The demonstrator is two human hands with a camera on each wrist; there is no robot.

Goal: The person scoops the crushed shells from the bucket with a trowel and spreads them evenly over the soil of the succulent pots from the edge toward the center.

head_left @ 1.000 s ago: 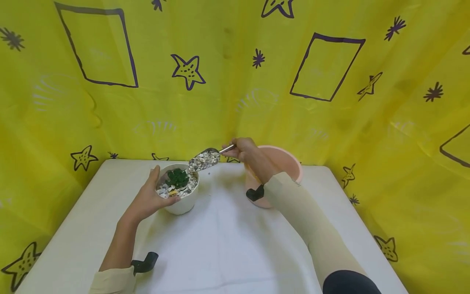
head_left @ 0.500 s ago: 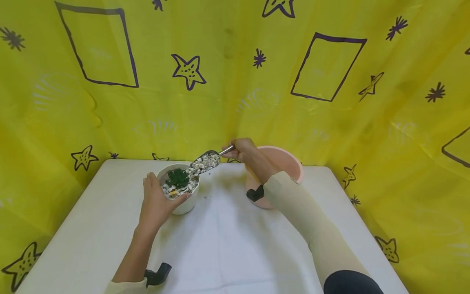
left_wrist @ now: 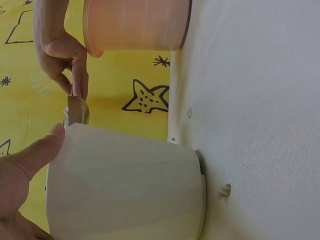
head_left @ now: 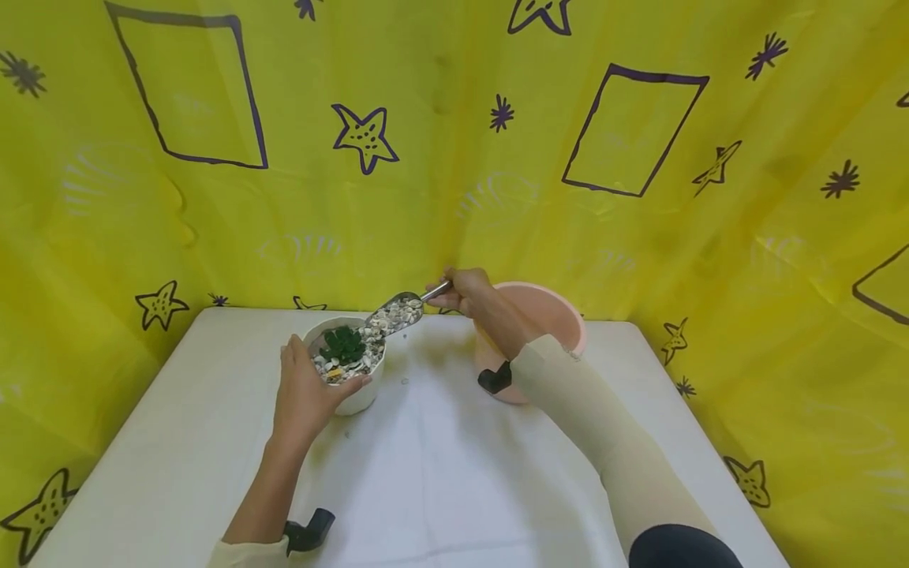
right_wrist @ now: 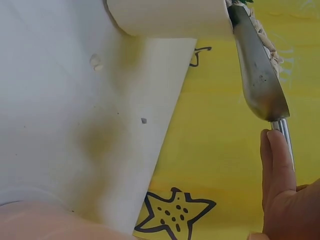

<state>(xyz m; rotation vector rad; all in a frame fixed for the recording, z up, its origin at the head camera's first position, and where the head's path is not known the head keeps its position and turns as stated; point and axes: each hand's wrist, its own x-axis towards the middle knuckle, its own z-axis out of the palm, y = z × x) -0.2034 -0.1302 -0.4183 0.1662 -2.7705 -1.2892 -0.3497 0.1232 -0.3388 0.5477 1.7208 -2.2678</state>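
My right hand (head_left: 472,290) grips the handle of a metal scoop (right_wrist: 257,75) heaped with pale pebbles (head_left: 398,314). The scoop's tip lies over the right rim of a white flower pot (left_wrist: 125,185). Inside the pot, a dark green succulent (head_left: 342,345) sits among more white and grey pebbles. My left hand (head_left: 307,394) holds the pot from the near left side, its thumb along the front rim and the other fingers at the left. In the left wrist view the pot's base is close to the white tabletop.
A pink bucket (head_left: 490,371) stands at the back right, partly behind my right forearm. A few stray pebbles lie on the white cloth, one pebble (left_wrist: 225,191) near the pot's base. A yellow patterned curtain (head_left: 440,197) hangs behind the table.
My left hand has shifted right and round toward the pot's front. The scoop has tipped slightly, and pebbles have dropped onto the table by the pot. My right hand has barely moved.
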